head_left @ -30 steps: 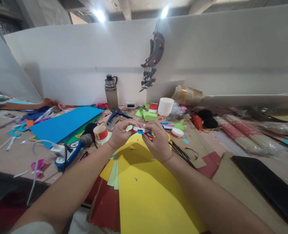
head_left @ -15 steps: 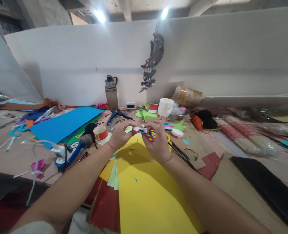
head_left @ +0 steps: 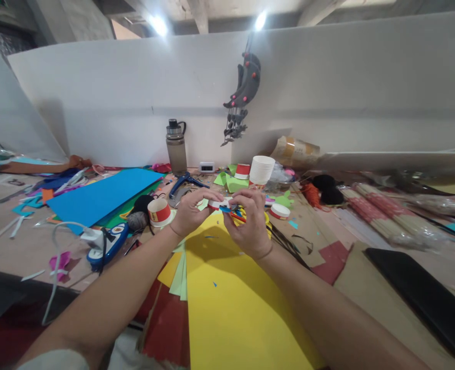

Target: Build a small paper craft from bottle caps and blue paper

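Above the yellow sheet [head_left: 227, 288], both hands meet at a small red-and-white piece [head_left: 214, 204], which resembles part of a cut paper cup. My left hand [head_left: 191, 213] pinches its left side between thumb and fingers. On its right side, my right hand [head_left: 250, 221] is closed, with a small blue piece [head_left: 225, 209] by the thumb and fingertips. Whether the blue piece is attached to the red-and-white one cannot be made out. Yellow-handled scissors [head_left: 268, 221] lie partly hidden behind my right hand.
A red-and-white paper cup [head_left: 159, 211] stands left of the hands, near a blue hot glue gun [head_left: 185, 181]. Behind are a bottle [head_left: 176, 149] and stacked white cups [head_left: 262, 168]. A cut cup base [head_left: 280, 210] lies right; a black slab [head_left: 420, 298] is nearer.
The red-and-white piece has turned slightly in the fingers, and more of the blue piece shows below it. My right fingers have shifted a little. The surroundings look unchanged.
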Motion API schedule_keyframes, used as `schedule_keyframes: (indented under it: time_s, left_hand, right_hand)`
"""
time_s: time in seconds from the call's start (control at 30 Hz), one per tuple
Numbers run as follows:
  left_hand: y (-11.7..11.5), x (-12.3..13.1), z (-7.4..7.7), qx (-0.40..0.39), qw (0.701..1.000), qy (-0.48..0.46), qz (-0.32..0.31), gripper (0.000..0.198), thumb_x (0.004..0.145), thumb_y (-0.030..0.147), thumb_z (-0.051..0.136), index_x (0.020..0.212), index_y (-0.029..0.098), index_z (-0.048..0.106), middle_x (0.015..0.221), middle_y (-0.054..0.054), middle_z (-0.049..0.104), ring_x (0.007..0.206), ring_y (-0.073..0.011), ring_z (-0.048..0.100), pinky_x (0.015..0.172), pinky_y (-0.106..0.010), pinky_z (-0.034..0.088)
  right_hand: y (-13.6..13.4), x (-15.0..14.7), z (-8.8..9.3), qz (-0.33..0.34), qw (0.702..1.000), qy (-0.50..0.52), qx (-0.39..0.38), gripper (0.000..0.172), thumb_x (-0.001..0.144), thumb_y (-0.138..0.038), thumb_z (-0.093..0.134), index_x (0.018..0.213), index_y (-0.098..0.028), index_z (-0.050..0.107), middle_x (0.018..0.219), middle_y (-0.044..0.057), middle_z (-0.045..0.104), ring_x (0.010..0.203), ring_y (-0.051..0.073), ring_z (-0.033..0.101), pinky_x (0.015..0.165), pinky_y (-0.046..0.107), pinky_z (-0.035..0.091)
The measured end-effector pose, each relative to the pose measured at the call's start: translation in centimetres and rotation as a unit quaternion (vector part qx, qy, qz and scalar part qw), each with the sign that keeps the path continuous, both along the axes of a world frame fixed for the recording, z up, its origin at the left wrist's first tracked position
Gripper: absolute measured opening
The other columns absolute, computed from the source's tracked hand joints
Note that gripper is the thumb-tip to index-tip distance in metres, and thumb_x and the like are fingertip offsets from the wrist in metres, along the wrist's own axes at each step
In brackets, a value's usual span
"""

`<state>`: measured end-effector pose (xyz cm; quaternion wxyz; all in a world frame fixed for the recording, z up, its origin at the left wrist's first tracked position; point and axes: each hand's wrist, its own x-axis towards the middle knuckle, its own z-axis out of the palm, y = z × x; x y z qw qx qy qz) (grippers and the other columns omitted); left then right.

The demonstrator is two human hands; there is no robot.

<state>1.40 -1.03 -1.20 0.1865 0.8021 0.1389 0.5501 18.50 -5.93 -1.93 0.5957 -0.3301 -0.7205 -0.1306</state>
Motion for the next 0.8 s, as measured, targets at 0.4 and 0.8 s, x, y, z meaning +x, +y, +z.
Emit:
schedule_keyframes:
  time_s: [0.4,0.8]
  left_hand:
    - [-0.34,0.17,0.32,-0.041,0.999,-0.013,0.032,0.009,0.083,0.025,0.068,0.088,0.018,0.066,0.094,-0.01,0.075,0.093,-0.0195,0.07,0.085,-0.037,0.055]
    - [-0.17,0.2,0.15,-0.076,0.997,-0.019,0.028,0.012,0.081,0.028,0.07,0.086,0.017,0.066,0.091,-0.009,0.075,0.092,-0.0198,0.071,0.085,-0.036,0.055]
  right_hand:
    - [-0.05,0.32,-0.21,0.01,0.999,0.006,-0.036,0.016,0.08,-0.014,0.063,0.089,-0.025,0.058,0.098,0.005,0.056,0.094,0.024,0.051,0.086,0.044,0.038]
    - [0.08,0.33,-0.15,0.015,1.0,0.009,-0.02,0.016,0.08,-0.013,0.063,0.09,-0.025,0.058,0.095,0.004,0.057,0.09,0.023,0.052,0.086,0.044,0.039]
